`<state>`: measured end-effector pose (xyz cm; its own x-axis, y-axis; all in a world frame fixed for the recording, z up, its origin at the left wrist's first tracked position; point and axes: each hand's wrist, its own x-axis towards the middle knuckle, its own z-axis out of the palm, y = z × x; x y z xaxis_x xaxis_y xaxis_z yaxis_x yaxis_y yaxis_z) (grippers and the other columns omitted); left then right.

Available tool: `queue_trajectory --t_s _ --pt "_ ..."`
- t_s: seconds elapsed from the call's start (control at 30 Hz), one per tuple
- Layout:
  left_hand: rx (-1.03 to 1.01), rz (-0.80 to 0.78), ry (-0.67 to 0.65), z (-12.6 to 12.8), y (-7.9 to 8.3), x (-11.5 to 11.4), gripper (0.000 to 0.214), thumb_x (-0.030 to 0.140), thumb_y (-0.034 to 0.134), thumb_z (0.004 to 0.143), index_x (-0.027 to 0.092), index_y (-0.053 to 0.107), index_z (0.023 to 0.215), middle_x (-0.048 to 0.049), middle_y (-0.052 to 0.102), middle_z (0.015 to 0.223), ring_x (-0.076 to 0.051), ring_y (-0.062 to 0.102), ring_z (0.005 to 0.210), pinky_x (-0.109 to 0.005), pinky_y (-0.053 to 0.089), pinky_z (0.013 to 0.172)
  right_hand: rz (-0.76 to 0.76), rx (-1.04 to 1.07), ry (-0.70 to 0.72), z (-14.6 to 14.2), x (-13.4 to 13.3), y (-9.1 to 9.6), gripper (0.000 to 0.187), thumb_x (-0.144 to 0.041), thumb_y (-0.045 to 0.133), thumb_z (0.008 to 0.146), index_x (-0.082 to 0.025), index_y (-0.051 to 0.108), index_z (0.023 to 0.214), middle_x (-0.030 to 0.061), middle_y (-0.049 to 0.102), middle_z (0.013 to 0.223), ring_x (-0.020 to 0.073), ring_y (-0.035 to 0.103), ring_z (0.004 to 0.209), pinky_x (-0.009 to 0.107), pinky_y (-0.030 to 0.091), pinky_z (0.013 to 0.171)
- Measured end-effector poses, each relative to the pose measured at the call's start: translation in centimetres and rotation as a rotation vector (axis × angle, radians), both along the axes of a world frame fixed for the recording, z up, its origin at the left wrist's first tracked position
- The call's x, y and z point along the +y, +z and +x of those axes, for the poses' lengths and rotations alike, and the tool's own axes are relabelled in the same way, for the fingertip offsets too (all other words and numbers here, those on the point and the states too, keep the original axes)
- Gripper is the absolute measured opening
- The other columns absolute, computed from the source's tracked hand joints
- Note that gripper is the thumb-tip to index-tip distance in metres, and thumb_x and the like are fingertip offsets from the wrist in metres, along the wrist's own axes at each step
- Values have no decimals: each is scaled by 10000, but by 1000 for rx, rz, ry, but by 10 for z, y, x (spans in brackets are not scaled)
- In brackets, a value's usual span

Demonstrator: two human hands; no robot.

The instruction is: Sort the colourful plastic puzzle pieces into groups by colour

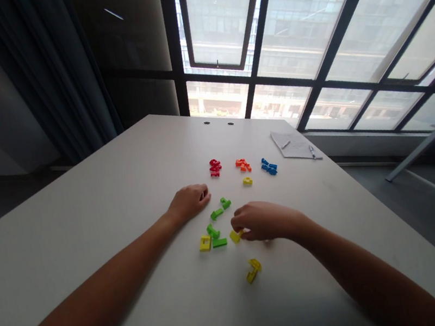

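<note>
White bench [85,217] below a large window [304,33], loose plastic pieces spread on it. Sheet of paper [291,146] and pen [313,152] lay at far right, apart from them. Red pieces [215,168], orange pieces [243,165] and blue pieces [269,166] sat in far clusters. Green pieces [216,214] were nearer the hands. Left hand [187,202] was curled closed, palm down, nothing visible in it, just beside the green pieces. Right hand [266,221] was closed, fingertips pinching a yellow piece [235,235] on the bench. Pieces looked light, stiff, possibly slick. Best hold: opposite edges, fingertip pinch.
</note>
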<state>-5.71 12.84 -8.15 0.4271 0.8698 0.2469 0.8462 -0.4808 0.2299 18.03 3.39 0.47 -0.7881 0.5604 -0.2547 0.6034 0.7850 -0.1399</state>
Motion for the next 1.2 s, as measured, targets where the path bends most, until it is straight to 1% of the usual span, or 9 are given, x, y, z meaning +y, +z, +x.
queue_trajectory --t_s 0.13,0.23,0.37,0.47,0.6,0.73,1.03,1.13,1.2 --pt "6 10 -13 0 -1 0 283 439 461 953 237 649 892 -45 713 876 -214 626 791 -301 415 675 4 137 -109 23 22 7 143 -162 672 876 -181 712 1012 58 719 995 151 637 795 244 424 680" --pt "4 5 -13 0 0 0 275 435 464 954 234 637 881 -44 711 875 -210 622 777 -298 395 649 45 193 -200 44 42 3 121 -166 664 888 -167 711 1000 67 719 981 149 628 782 247 431 698" --pt "7 2 -18 -1 1 -1 263 421 464 952 236 637 881 -41 714 888 -210 623 776 -299 391 641 161 269 -374 70 68 -19 132 -181 648 912 -154 689 1035 66 719 951 150 619 765 246 423 681" --pt "-1 2 -19 -1 1 -1 259 415 463 949 235 637 883 -41 711 883 -208 621 778 -299 389 644 239 307 -483 82 81 -39 110 -201 665 909 -154 675 1008 58 715 927 145 608 738 242 408 655" --pt "2 0 -17 -1 0 0 252 413 468 946 230 626 874 -38 705 874 -201 614 763 -300 370 626 297 349 -494 86 89 -62 67 -211 670 919 -164 688 963 54 715 942 129 616 733 233 408 671" --pt "7 14 -18 -1 -1 0 245 406 470 951 228 620 872 -31 703 861 -197 612 760 -299 360 622 371 354 -506 87 92 -74 75 -217 668 925 -195 715 979 47 725 970 132 633 746 232 415 682" --pt "-6 0 -24 -2 0 0 240 405 475 947 231 622 872 -27 707 869 -197 611 767 -298 351 617 461 273 -529 86 89 -74 167 -289 616 966 -238 742 1062 54 727 1055 166 663 825 252 437 674" --pt "-11 -1 -25 -2 -1 0 242 404 472 944 230 623 871 -28 705 868 -196 608 765 -299 351 621 462 259 -555 86 87 -63 194 -283 628 954 -235 730 1112 59 731 1083 170 663 809 261 437 669" --pt "-17 -1 -28 -1 -2 1 242 404 470 945 230 621 870 -27 704 869 -196 607 768 -299 350 623 417 254 -551 86 84 -48 213 -270 648 934 -233 724 1130 57 739 1061 167 659 779 265 437 664"
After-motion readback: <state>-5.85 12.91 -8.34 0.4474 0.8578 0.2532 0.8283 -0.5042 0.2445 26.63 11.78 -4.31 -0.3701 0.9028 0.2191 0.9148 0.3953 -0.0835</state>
